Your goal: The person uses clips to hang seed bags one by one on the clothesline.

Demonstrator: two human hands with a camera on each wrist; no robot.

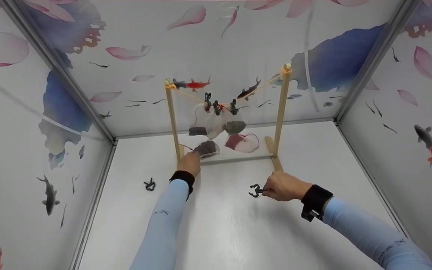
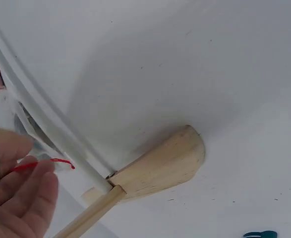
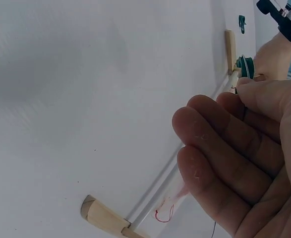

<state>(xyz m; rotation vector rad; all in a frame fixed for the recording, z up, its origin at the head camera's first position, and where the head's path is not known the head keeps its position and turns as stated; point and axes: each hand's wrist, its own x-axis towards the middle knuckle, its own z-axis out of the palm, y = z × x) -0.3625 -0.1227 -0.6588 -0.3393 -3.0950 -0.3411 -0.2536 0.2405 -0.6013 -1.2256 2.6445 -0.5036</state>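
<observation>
My left hand (image 1: 189, 164) pinches the red drawstring (image 2: 56, 160) of a small sheer pouch (image 1: 206, 149) with dark contents, low beside the rack's left post. My right hand (image 1: 285, 186) holds a dark green clip (image 1: 256, 190) between thumb and forefinger, in front of the rack's right foot. Above, on the orange cord (image 1: 263, 90), dark clips (image 1: 233, 107) hold pouches: one dark (image 1: 198, 131), one pale (image 1: 215, 125), one green (image 1: 235, 126). A reddish pouch (image 1: 240, 143) with a red string loop is just behind the rack's white bottom rod (image 1: 234, 159).
Wooden posts (image 1: 282, 112) carry the cord, standing on flat wooden feet (image 2: 157, 163). Another dark green clip (image 1: 150, 185) lies on the white table (image 1: 216, 225), left of my left forearm. Printed white panels (image 1: 219, 48) enclose the back and sides.
</observation>
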